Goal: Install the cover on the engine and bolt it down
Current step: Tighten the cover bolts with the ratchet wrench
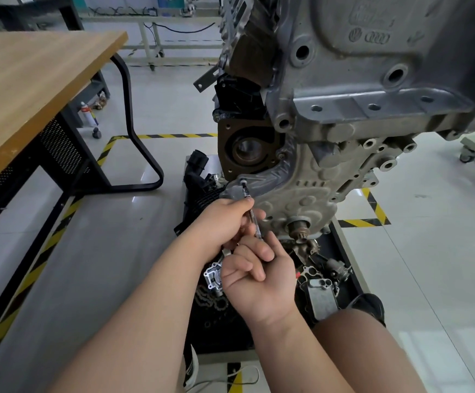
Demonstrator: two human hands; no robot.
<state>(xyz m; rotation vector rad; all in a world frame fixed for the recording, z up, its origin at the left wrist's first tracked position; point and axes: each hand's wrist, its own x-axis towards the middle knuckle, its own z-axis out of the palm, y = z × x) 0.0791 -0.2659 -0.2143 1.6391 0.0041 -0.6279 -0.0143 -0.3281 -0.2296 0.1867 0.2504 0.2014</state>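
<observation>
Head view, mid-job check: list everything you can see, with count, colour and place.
engine: one, grey metal, fills the upper right.
cover: one, pale grey, on the engine's lower front.
bolt: one, dark, at the cover's upper left corner, tool tip on it.
tool: one, slim, silver and black, runs from the bolt down into both hands.
table: one, wooden top on a black frame, left.
spray can: one, white, on the floor under the table.
tray: one, black, on the floor below the engine, holding loose metal parts.
floor tape: yellow and black stripes, around the engine.
left hand: one, grips the tool's shaft.
right hand: one, curled round the tool's lower end.
</observation>
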